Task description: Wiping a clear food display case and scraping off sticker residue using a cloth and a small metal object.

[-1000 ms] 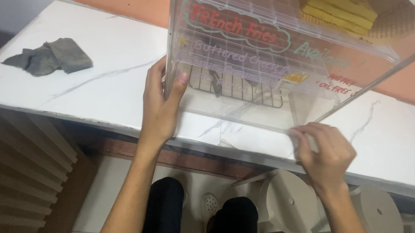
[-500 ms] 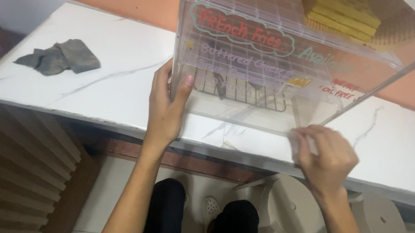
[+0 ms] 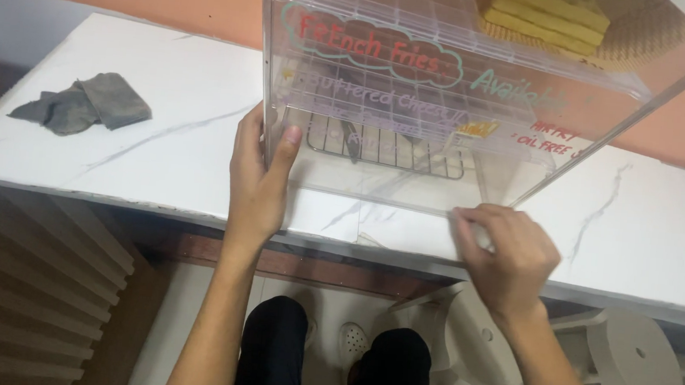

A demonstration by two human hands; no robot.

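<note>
The white marble-patterned worktop point(image 3: 142, 152) runs across the view, with white plastic stools point(image 3: 638, 371) on the tiled floor below it. On the worktop, near its front edge, stands a tall clear acrylic display case with coloured lettering on its front panel point(image 3: 448, 87); inside it are a wire rack point(image 3: 387, 147) low down and a stack of yellow slabs point(image 3: 548, 9) higher up. A crumpled grey cloth point(image 3: 81, 103) lies well apart, to the left. The left hand point(image 3: 258, 182) clasps the case's lower left corner, thumb on the front and fingers wrapped round the side. The right hand point(image 3: 509, 254) pinches the lower right front edge, fingers clenched on it. The case looks close to the worktop's edge; a pull towards the person could tip it off, and smooth acrylic may slip in the pinch.
</note>
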